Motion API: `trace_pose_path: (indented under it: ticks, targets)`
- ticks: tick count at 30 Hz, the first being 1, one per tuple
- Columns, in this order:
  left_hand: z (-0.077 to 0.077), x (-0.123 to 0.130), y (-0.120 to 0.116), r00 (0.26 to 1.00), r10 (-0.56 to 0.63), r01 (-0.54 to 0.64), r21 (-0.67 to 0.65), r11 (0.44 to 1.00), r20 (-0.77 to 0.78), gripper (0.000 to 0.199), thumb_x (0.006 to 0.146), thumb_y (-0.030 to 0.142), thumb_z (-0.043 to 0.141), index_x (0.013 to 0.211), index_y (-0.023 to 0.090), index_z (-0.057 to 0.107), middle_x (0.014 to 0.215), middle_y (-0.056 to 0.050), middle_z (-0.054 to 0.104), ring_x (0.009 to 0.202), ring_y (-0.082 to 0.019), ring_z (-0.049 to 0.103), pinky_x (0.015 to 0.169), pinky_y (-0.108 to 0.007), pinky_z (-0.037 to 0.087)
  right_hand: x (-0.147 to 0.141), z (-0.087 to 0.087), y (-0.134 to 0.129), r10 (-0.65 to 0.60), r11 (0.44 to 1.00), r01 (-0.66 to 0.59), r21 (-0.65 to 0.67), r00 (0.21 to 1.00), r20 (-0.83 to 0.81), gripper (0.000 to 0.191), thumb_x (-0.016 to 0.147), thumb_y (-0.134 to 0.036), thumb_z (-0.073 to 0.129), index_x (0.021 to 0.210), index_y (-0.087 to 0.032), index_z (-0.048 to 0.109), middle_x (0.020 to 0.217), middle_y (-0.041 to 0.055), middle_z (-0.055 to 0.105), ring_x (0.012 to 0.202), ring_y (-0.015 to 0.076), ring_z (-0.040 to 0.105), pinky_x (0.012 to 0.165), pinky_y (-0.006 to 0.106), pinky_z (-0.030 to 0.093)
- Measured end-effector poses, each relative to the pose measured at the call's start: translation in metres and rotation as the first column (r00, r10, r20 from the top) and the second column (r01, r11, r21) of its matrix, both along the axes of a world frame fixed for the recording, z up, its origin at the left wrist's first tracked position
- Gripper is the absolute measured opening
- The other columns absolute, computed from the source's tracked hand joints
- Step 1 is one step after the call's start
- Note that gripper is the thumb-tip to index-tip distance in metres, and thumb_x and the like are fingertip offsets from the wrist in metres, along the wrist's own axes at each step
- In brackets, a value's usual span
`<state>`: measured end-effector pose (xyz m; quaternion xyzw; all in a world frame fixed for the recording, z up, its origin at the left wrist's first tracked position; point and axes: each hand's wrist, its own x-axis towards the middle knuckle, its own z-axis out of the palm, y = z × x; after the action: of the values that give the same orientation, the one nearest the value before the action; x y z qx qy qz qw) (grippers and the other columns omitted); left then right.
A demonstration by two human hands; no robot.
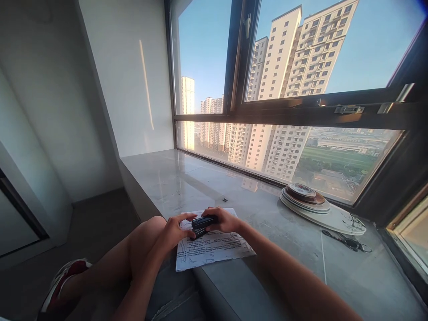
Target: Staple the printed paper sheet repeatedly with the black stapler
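Note:
A black stapler (202, 222) is held over printed sheets of paper (217, 247) that bear some handwritten marks. My right hand (222, 219) is closed around its rear part, fingers over the top and thumb below. At the other end, the thumb and fingers of my left hand (175, 228) grip the stapler's front. Its upper and lower parts look spread apart. On the sill beyond the paper lies a small dark strip (225, 199), perhaps staples.
The grey stone window sill (160, 174) runs along a large dark-framed window. To the right, a stack of plates and boards (310, 207) stands by the glass, with dark scissors (347, 242) in front. My bent knee (150, 227) is beside the sill's edge.

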<state>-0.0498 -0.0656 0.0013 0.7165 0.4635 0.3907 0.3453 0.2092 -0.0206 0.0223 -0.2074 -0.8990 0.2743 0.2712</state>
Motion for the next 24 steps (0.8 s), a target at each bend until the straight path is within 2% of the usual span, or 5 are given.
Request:
trace_pose_path:
  ticks: [9, 14, 17, 21, 24]
  targets:
    - [0.004, -0.003, -0.005, 0.998, 0.044, -0.047, 0.067, 0.997, 0.038, 0.057, 0.074, 0.034, 0.077, 0.129, 0.029, 0.065, 0.118, -0.007, 0.069, 0.106, -0.026, 0.064, 0.089, -0.034, 0.053, -0.004, 0.002, -0.002, -0.034, 0.995, 0.044, -0.094, 0.994, 0.107, 0.035, 0.082, -0.045, 0.072, 0.106, -0.021, 0.064, 0.088, 0.0001, 0.065, 0.075, 0.0158, 0.056, 0.067, 0.025, 0.045]
    - [0.009, -0.009, -0.008, 0.973, 0.012, -0.022, 0.040, 0.999, 0.232, 0.046, 0.090, 0.053, 0.059, 0.125, 0.023, 0.062, 0.116, -0.012, 0.067, 0.104, -0.024, 0.063, 0.090, -0.034, 0.053, 0.053, 0.014, 0.014, 0.129, 0.956, -0.055, -0.287, 0.961, 0.246, 0.052, 0.073, -0.055, 0.078, 0.108, -0.019, 0.067, 0.097, 0.0012, 0.066, 0.086, 0.0189, 0.060, 0.074, 0.027, 0.049]
    - [0.007, -0.010, -0.007, 0.960, 0.028, -0.034, 0.016, 0.999, 0.277, 0.044, 0.096, 0.056, 0.047, 0.119, 0.022, 0.063, 0.108, -0.010, 0.068, 0.098, -0.022, 0.063, 0.088, -0.032, 0.052, 0.095, 0.009, 0.021, 0.074, 0.914, 0.004, -0.406, 0.982, 0.176, 0.065, 0.079, -0.071, 0.063, 0.114, -0.017, 0.067, 0.102, 0.0064, 0.067, 0.094, 0.0243, 0.062, 0.080, 0.033, 0.051]
    - [0.007, -0.008, -0.006, 0.961, 0.054, -0.067, 0.040, 0.997, 0.272, 0.046, 0.098, 0.057, 0.039, 0.111, 0.021, 0.065, 0.104, -0.009, 0.069, 0.092, -0.020, 0.064, 0.084, -0.031, 0.052, 0.118, -0.010, 0.034, -0.350, 0.926, 0.345, -0.154, 0.937, -0.002, 0.055, 0.095, -0.066, 0.042, 0.112, -0.019, 0.067, 0.109, 0.0100, 0.067, 0.098, 0.0243, 0.062, 0.087, 0.038, 0.050]
    - [0.008, -0.007, -0.008, 0.961, 0.073, -0.089, 0.049, 0.995, 0.268, 0.047, 0.097, 0.059, 0.039, 0.105, 0.021, 0.066, 0.102, -0.008, 0.070, 0.091, -0.020, 0.065, 0.083, -0.032, 0.053, 0.109, -0.028, 0.049, -0.386, 0.922, 0.382, 0.059, 0.919, 0.082, 0.049, 0.094, -0.058, 0.053, 0.129, -0.025, 0.062, 0.138, 0.0113, 0.057, 0.125, 0.0279, 0.053, 0.104, 0.045, 0.045]
